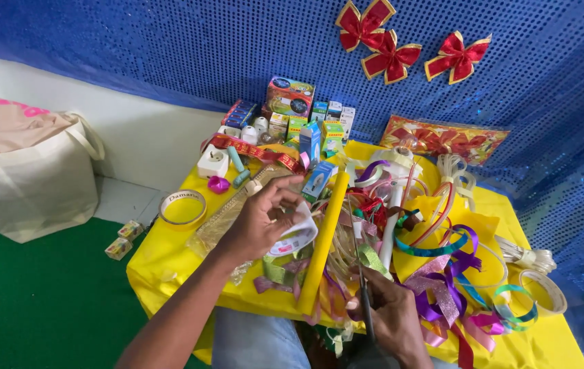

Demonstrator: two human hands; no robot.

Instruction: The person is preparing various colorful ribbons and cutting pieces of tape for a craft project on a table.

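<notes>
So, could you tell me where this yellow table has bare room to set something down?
Bare cloth lies at the near-left corner below the tape roll, and along the right edge past the clear tape ring. The middle, around the ribbon pile, is crowded, as is the back with small boxes.

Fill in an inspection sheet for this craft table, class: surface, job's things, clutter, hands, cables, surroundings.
Surface: yellow tablecloth, mostly covered.
Job's things: white tape roll in left hand; scissors in right hand; yellow tube between them.
Clutter: loose ribbons, small boxes, clear tape roll.
Hands: both gripping.
Cables: nothing seen.
Surroundings: blue sequin backdrop, red bows, tote bag, green floor.
</notes>
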